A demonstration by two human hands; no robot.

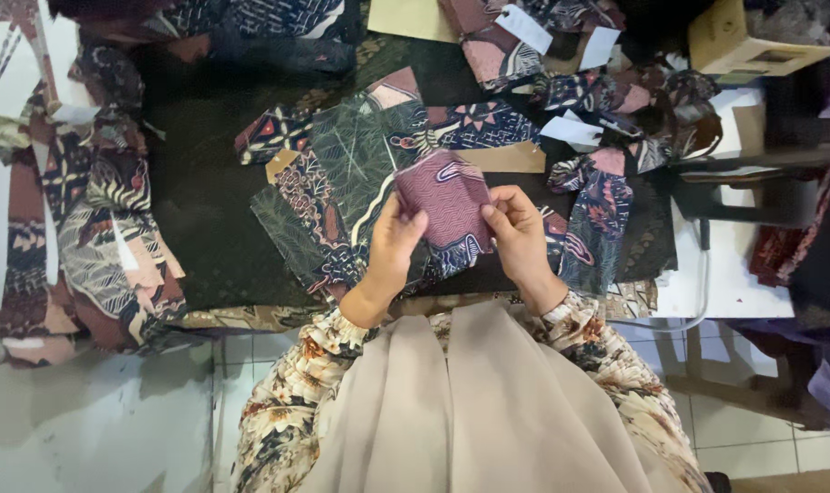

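Observation:
Both hands hold a small maroon patterned fabric piece (447, 196) just above the dark work surface (200, 219). My left hand (392, 251) pinches its lower left edge. My right hand (517, 233) grips its right edge between thumb and fingers. Beneath the piece lie several overlapping batik cloth cutouts (342, 183) in green, navy and brown prints.
A long heap of patterned cloth (95, 228) runs down the left side. More fabric pieces with white paper tags (570, 128) lie at the upper right, beside a cardboard box (743, 46). A white table edge (734, 274) sits on the right. Tiled floor shows below.

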